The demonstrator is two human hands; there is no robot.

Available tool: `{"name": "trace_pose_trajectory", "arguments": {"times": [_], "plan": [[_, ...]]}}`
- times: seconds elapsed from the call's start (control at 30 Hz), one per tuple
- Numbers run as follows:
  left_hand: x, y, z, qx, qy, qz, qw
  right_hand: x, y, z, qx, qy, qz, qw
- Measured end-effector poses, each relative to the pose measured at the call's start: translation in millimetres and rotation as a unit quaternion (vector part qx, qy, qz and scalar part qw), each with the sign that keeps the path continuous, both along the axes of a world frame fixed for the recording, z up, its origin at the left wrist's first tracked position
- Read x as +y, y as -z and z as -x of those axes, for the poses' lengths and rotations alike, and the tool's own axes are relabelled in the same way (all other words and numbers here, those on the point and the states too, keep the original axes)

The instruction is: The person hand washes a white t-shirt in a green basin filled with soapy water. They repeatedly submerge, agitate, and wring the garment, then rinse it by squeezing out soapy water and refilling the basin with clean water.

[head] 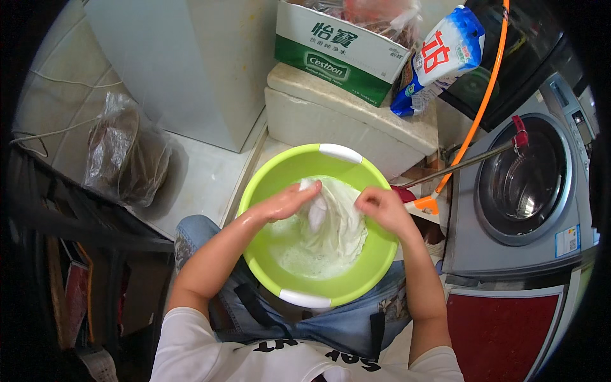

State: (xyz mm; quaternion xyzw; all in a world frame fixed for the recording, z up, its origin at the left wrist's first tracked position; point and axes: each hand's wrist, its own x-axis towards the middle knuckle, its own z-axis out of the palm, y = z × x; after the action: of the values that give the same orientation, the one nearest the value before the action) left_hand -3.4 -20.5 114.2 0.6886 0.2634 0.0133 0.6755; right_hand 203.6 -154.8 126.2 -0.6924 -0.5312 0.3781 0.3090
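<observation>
A lime-green plastic basin (pixel 267 167) with white handles stands between my knees, with sudsy water (pixel 305 267) in it. Wet white cloth (pixel 341 229) hangs up out of the suds between my hands. My left hand (pixel 293 198) holds a bunched edge of it between thumb and fingers, at the basin's middle. At the right side, my right hand (pixel 382 207) has curled fingers pinching the cloth's other edge. Both hands are above the water, and the lower part of the cloth lies in the foam.
Behind the basin, a stone-like ledge (pixel 334 124) bears a cardboard box (pixel 334 57) and a blue-and-white detergent bag (pixel 441 62). A front-loading washing machine (pixel 525 186) stands right, near an orange-handled tool (pixel 482 105) and a metal pole (pixel 458 164). A plastic-wrapped bundle (pixel 126 153) sits left.
</observation>
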Motion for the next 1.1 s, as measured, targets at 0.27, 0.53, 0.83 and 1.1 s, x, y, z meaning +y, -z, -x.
{"name": "trace_pose_trajectory", "arguments": {"times": [0.27, 0.53, 0.83, 1.1], "plan": [[9.6, -6.2, 11.4, -0.286, -0.083, 0.317, 0.900, -3.8, 43.8, 47.3, -0.252, -0.158, 0.144, 0.944], [18.5, -18.6, 15.1, -0.075, -0.114, 0.082, 0.987, -0.7, 6.8, 6.5, 0.231, -0.074, 0.068, 0.968], [26.7, -39.9, 10.6, 0.165, 0.007, -0.334, 0.928, -6.4, -35.9, 17.8, 0.519, 0.082, -0.215, 0.823], [-25.7, 6.7, -10.0, -0.101, 0.005, -0.178, 0.979, 14.5, -16.2, 28.9, 0.400, 0.003, -0.086, 0.913]]}}
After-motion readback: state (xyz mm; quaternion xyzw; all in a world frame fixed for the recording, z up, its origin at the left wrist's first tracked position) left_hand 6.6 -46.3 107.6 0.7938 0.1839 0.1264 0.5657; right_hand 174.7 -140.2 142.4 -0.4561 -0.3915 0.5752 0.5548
